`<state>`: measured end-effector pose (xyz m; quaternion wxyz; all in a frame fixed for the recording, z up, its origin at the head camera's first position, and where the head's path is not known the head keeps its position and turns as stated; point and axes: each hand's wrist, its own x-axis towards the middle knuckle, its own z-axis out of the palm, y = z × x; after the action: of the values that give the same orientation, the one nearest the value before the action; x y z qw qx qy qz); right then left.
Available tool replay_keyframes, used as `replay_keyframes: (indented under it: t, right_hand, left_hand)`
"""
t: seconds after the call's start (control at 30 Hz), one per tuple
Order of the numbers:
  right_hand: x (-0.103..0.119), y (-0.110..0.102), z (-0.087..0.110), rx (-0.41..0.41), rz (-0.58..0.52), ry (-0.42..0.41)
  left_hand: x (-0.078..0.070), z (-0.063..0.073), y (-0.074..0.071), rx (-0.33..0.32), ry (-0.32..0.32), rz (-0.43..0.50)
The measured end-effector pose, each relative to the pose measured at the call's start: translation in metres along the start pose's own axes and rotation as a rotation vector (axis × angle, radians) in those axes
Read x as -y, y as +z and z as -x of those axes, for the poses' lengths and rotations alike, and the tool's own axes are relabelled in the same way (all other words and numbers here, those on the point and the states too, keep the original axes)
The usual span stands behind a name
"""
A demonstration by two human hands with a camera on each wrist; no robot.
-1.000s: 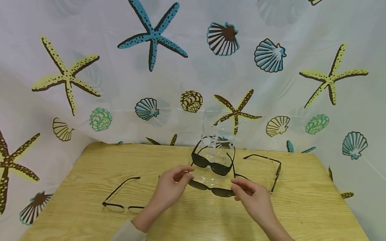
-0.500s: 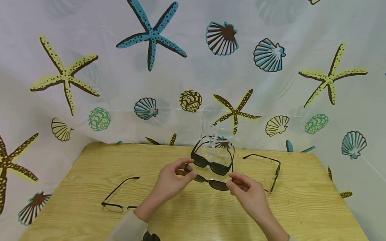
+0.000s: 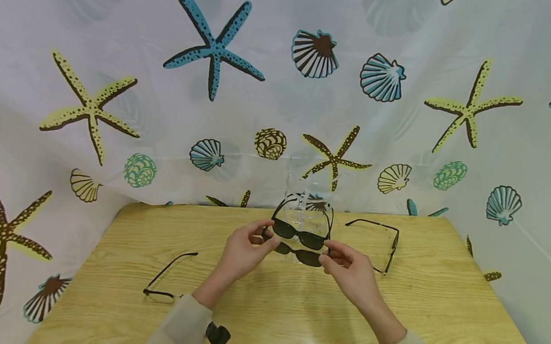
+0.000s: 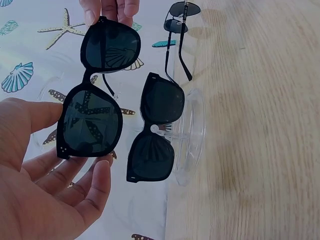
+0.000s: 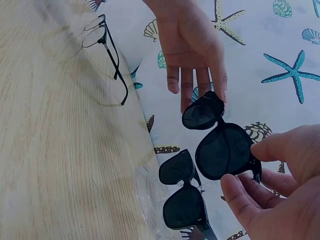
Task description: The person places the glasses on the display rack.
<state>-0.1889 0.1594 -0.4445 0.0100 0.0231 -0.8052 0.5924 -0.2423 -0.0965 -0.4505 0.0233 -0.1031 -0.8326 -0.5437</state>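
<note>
Both hands hold one pair of black sunglasses (image 3: 309,258) by its outer ends, lenses toward me. My left hand (image 3: 246,252) pinches the left end between thumb and fingers; my right hand (image 3: 350,268) pinches the right end. Just behind, a second pair of black sunglasses (image 3: 311,240) sits on a clear stand (image 3: 305,187). In the left wrist view the held sunglasses (image 4: 92,125) stand apart from the mounted sunglasses (image 4: 155,157). The right wrist view shows the held sunglasses (image 5: 225,152) with the temples behind the lenses, mostly hidden.
Thin-framed eyeglasses (image 3: 158,294) lie on the wooden table (image 3: 121,257) at left, partly hidden by the left sleeve. Dark-lensed glasses (image 3: 394,243) lie at right. A patterned curtain (image 3: 348,97) hangs behind the table's back edge.
Both hands have moved the held sunglasses forward, toward the stand, and slightly left. The gap to the mounted sunglasses looks smaller. The mounted pair and the table glasses stay in place.
</note>
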Motion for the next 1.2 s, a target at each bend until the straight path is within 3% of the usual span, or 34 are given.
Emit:
replay_keyframes:
  t: [0.83,1.2]
  right_hand:
    - [0.002,0.000,-0.011,-0.023,0.014,0.002]
    - [0.002,0.005,-0.023,-0.048,0.019,0.026]
  left_hand:
    - [-0.003,-0.016,-0.003,0.031,-0.015,-0.047]
    - [-0.002,-0.031,-0.004,0.019,-0.005,-0.018]
